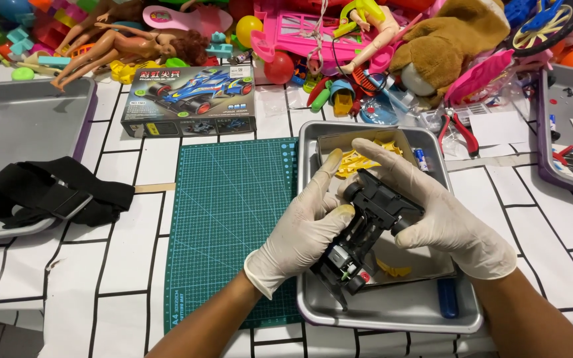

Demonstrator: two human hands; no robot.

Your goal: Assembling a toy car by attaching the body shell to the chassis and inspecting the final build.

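I see both my gloved hands low in the middle of the frame, over a metal tray (392,317) on the worktop. My left hand (306,232) and my right hand (442,219) together carry a black toy car chassis (366,232), tilted, with its small motor end pointing toward the lower edge. The left grip is closed around the chassis side, thumb pressing on top. The right grip is half closed, its fingers reaching over the upper end of the chassis and resting on it. I judge the step in hand is assembling the chassis, about midway; a next move would call for a steady hold with one hand and a careful fit of a small part with the other.

Under the chassis, in the tray, lie yellow plastic parts (359,161). Left of the tray is a green cutting mat (230,212). Farther up stands the model car box (190,99), and at the top edge a pile of toys (366,40).
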